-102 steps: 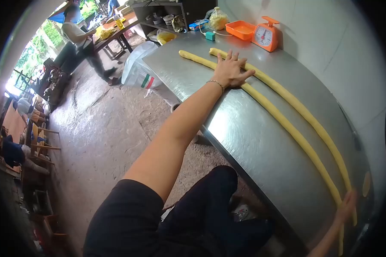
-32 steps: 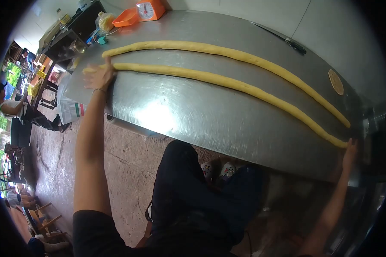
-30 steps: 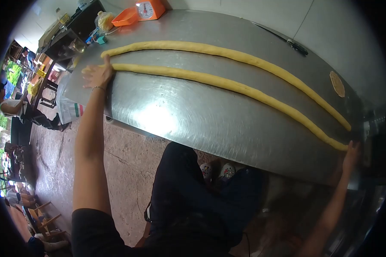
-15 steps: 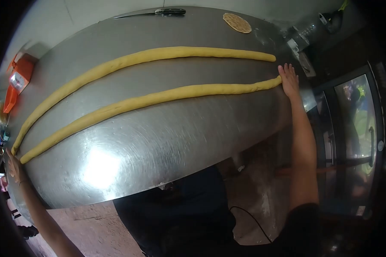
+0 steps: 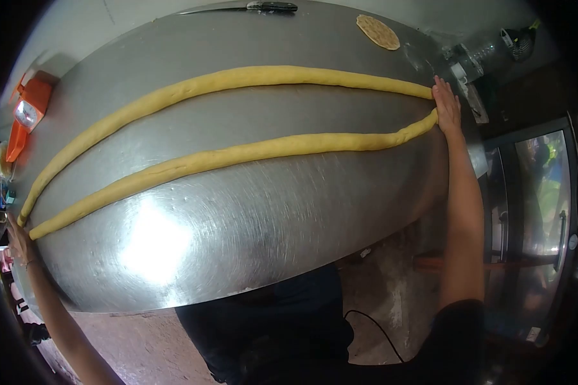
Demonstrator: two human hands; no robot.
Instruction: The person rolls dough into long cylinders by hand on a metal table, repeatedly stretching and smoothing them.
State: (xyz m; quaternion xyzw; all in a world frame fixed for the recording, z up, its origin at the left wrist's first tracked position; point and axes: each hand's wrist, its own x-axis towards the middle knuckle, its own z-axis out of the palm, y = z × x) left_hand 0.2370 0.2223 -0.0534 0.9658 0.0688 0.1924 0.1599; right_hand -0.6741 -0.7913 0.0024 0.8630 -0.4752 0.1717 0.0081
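Two long yellow dough ropes run across the metal table. The far dough rope (image 5: 250,77) arches gently, and the near dough rope (image 5: 250,152) bends upward at its right end. My right hand (image 5: 448,108) lies with fingers stretched against the right ends of both ropes, its palm side toward the dough. At the far left, my left hand (image 5: 20,242) touches the left ends of the ropes, where they almost meet. Its fingers look extended, though they sit near the dark edge of the view. Neither hand grips anything.
The shiny metal table (image 5: 237,212) holds a knife (image 5: 271,7) and a flat round piece (image 5: 377,32) at the back. An orange scale (image 5: 31,109) stands at left, a clear plastic bottle (image 5: 478,58) at back right. A glass-doored cabinet (image 5: 539,192) is at right.
My right hand has moved away from me, from the near rope's end to both ropes' ends. The near rope's right end now bends up toward the far rope. The view has shifted slightly.
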